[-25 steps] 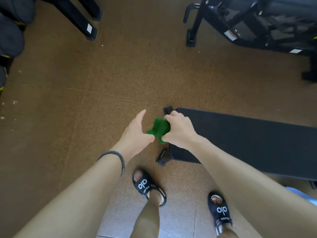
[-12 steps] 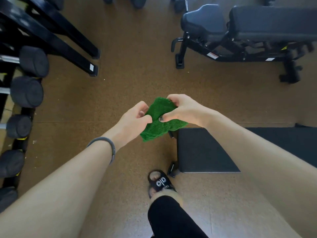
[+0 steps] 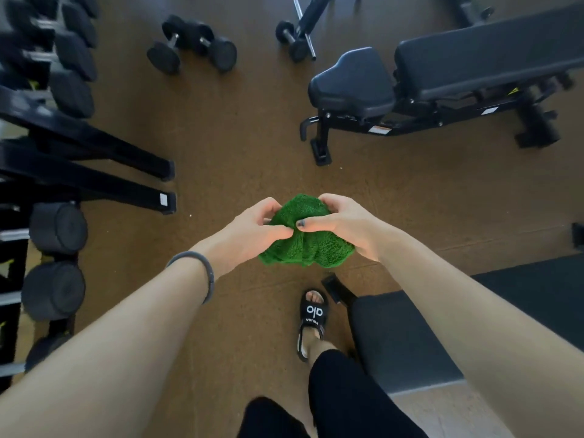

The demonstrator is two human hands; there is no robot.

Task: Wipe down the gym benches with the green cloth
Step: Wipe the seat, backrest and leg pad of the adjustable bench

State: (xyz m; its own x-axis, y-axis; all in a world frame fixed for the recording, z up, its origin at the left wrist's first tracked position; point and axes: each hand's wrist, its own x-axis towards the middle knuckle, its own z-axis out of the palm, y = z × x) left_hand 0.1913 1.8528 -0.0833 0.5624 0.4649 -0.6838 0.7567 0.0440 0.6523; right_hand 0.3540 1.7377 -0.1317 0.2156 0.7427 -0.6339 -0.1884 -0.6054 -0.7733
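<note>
Brown, cork-speckled floor fills most of what you see, with the black gym gear ranged round it. At nine to eleven o'clock stands the dumbbell rack, its two feet reaching toward the middle and round weights stacked along it, blurred at the top. At one to two o'clock is the adjustable bench, its seat pad nearest you and the long back pad running off to the right, well apart from your hands. At four o'clock, just beside your right forearm, lies the flat bench, its near end partly hidden by that arm. At twelve o'clock two loose dumbbells rest on the floor. At six o'clock your foot wears a black slide sandal. In the centre, held above the floor, is the green cloth, bunched. Your left hand pinches its left side; your right hand grips the right side, fingers curled over the top. A grey band circles your left wrist.
</note>
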